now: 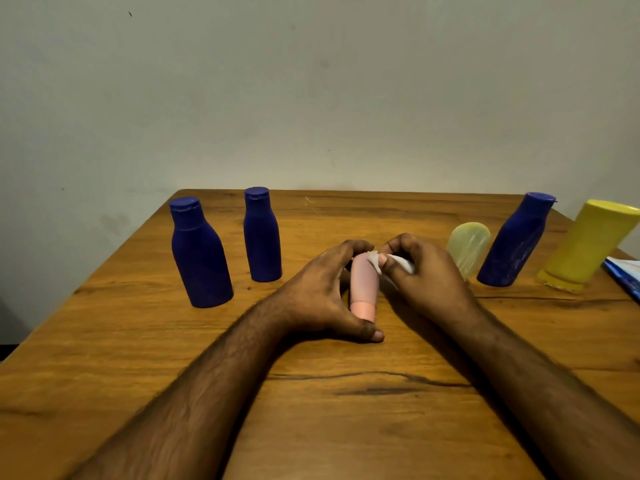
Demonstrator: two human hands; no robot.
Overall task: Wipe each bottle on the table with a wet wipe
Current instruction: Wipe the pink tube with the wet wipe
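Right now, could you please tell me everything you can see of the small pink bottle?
The pink bottle is small, matte and plastic-looking, with a deeper pink cap at its near end. It lies tilted between the hands over the wooden table. The left hand grips it; the right hand presses a white wet wipe against its far end.

A single head-worn wide-angle view looks forward and down across a wooden table toward a plain wall filling the upper half of the frame. Both forearms enter from the bottom edge, close to the lens.
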